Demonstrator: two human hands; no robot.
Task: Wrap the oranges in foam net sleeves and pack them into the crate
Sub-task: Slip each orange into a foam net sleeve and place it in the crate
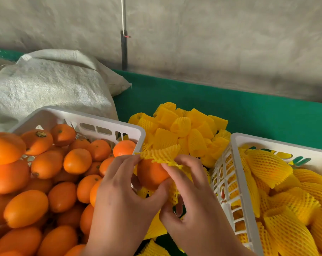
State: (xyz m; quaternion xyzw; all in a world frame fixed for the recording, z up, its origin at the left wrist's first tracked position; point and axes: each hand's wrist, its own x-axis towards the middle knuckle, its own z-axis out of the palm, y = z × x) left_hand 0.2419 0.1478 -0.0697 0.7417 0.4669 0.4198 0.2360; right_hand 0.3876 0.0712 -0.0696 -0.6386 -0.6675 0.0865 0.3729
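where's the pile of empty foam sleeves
Head view, centre: the loose yellow foam net sleeves lie on the green surface, between the two white crates.

Light: soft, even, moderately bright, no hard glare.
Shadows: faint, under the hands and between the oranges.
Sharpness: slightly soft overall, near edges blurrier.
Distortion: wide-angle bowing, the green table edge and the crates tilt outward.

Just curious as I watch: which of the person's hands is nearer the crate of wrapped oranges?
Right. The right hand works the foam net sleeve just beside the wrapped-orange crate; the left hand holds the orange farther away, by the bare-orange crate.
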